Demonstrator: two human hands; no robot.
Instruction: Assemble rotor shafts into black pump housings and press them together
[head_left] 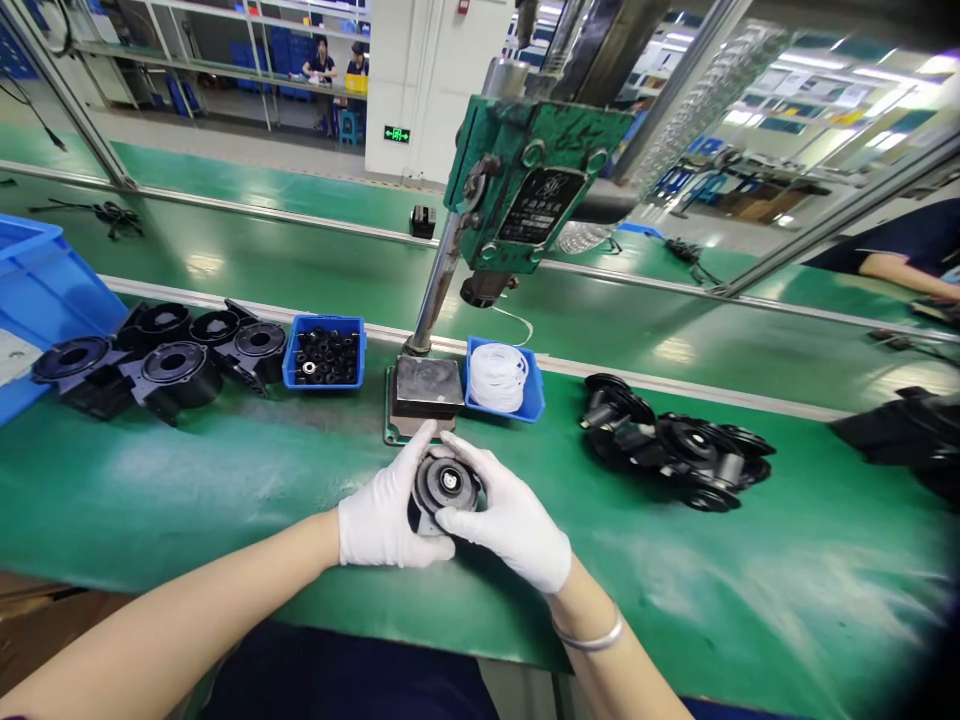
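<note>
Both my hands wear white gloves and together hold a round black plastic housing (447,486) with a white centre, just above the green bench. My left hand (386,515) grips its left side, thumb up near the press base. My right hand (510,520) wraps its right side, fingers over the rim. Directly behind stands the black block base (426,388) of a green press (525,190).
A blue bin of small black rings (324,352) and a blue bin of white rings (501,378) flank the press. Black housings (161,360) lie at left, another pile (675,445) at right. A blue crate (37,290) sits far left. A co-worker's arm (896,265) rests far right.
</note>
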